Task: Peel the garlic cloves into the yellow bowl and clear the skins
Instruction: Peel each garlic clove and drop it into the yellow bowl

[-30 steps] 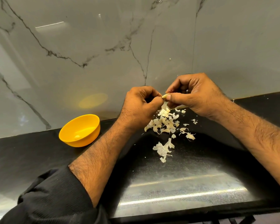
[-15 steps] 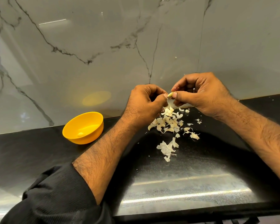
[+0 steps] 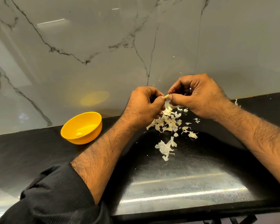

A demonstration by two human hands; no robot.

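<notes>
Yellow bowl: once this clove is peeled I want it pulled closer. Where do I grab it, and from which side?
Pinch the bowl at its near right rim, thumb inside, coming from above with the left hand. The mouth is open and tilted toward the camera, the wall looks thin, and one peeled clove sits low inside, clear of the rim.
</notes>
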